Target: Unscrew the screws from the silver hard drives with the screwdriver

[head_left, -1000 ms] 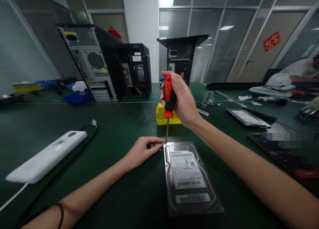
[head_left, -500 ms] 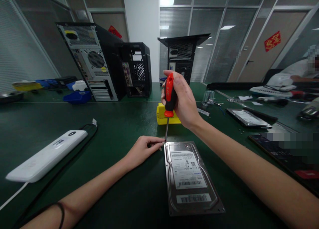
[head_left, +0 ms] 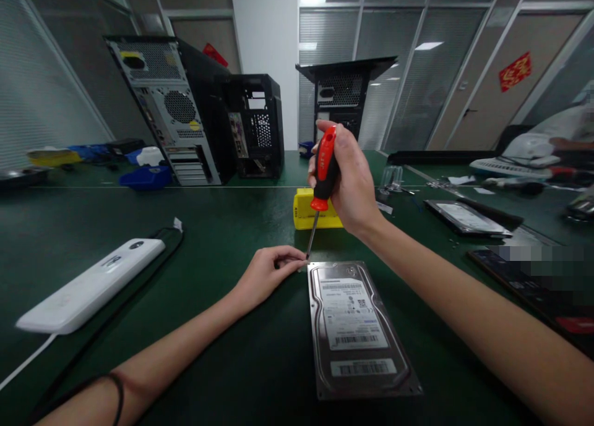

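My right hand (head_left: 350, 182) is wrapped round the red and black handle of a screwdriver (head_left: 326, 166), whose shaft slants down to the left. The tip is at the far left corner of a silver hard drive (head_left: 355, 327), lying label up on the green table. Beside that corner, my left hand (head_left: 273, 271) has its thumb and forefinger pinched at the screwdriver's tip. Whatever those fingertips may hold is too small to make out. A yellow block-shaped thing (head_left: 304, 209) stands behind the screwdriver, partly hidden by my right hand.
A white power strip (head_left: 97, 284) with cables lies at left. Computer cases (head_left: 208, 110) stand at the back, with a blue tray (head_left: 145, 177) beside them. To the right are another hard drive (head_left: 466, 217) and a dark board (head_left: 515, 284). A person (head_left: 563, 132) sits far right.
The screwdriver's handle has tilted over to the right, and its tip has risen slightly from the drive's corner. My left fingertips have closed in at the tip. The view has shifted slightly.
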Demonstrator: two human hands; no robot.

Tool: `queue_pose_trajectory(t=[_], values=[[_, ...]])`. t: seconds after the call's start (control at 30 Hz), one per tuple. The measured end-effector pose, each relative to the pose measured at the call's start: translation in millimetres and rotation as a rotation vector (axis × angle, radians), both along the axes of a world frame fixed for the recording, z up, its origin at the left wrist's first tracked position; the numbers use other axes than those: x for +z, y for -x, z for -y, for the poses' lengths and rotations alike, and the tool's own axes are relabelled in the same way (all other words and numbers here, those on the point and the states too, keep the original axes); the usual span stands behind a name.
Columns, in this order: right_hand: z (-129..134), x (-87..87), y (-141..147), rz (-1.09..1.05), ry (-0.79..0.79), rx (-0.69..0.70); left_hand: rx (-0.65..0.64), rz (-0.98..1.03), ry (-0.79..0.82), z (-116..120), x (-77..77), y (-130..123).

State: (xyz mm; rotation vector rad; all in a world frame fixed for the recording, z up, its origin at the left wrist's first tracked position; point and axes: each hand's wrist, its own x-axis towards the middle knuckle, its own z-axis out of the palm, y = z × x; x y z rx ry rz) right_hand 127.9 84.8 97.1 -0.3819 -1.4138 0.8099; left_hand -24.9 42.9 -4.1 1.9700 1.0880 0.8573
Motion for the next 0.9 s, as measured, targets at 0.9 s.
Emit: queue_pose_trajectory(t=[0.9], values=[[0,0.7,-1,0.016,-0.038,-0.019,0.073,0.231,0.197,0,-3.9,-9]])
